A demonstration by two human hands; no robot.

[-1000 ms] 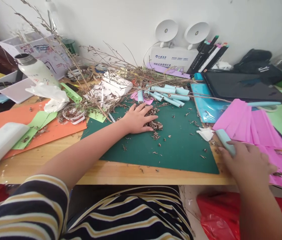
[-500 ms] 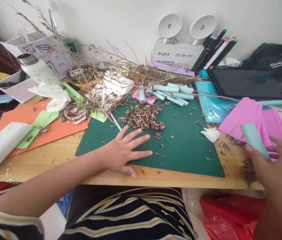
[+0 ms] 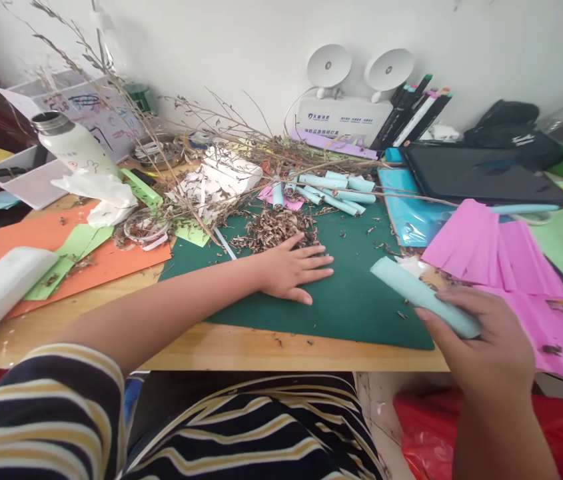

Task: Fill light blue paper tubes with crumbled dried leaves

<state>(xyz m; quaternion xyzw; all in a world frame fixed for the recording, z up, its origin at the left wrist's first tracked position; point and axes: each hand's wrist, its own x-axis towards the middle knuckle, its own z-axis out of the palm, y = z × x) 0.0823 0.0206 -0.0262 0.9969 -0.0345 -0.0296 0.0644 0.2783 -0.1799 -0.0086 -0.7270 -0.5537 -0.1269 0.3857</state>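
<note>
My left hand (image 3: 295, 268) lies flat with fingers spread on the green cutting mat (image 3: 356, 303), just in front of a pile of dried leaves (image 3: 276, 228). Nothing is held in it. Over the mat's right edge, my right hand (image 3: 486, 333) grips a light blue paper roll (image 3: 424, 295) between thumb and fingers, the roll slanting up to the left. Behind the leaf pile lie several thinner blue paper tubes (image 3: 331, 190). Crumbs of leaf are scattered across the mat.
Dry twigs (image 3: 241, 127) spread across the back left, near a white bottle (image 3: 74, 143). Pink paper strips (image 3: 466, 240) and a black tablet (image 3: 486, 173) lie on the right. Orange paper (image 3: 126, 260) and a long white object (image 3: 6, 287) are on the left. A twin-head emergency lamp (image 3: 344, 117) stands behind.
My left hand has slid right across the mat, along the front of the leaf pile. My right hand has brought the blue paper roll leftward from the pink paper to the mat's edge.
</note>
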